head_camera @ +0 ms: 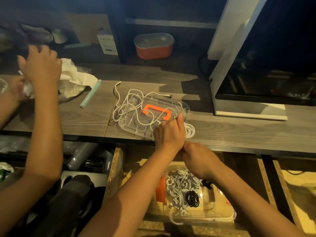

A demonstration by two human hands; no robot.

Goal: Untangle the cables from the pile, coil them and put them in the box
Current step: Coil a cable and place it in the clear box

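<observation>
I saw left hand [169, 134] pinching smooth white cable [114, 113] over clear orange-handled plastic lid [185, 106]; right hand [200, 159] grip untellable; crumpled white paper [75, 77] far left.

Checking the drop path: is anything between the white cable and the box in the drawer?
Nothing visible but the person's right hand. The left hand grips the white cable; the clear plastic box below is open, its orange-handled lid off.

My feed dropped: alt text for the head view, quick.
The left hand pinches a white cable tangled over a clear lid on the wooden table, with the right hand close by its wrist. Below, a clear box holds coiled cables; another person's hands are at far left.
</observation>
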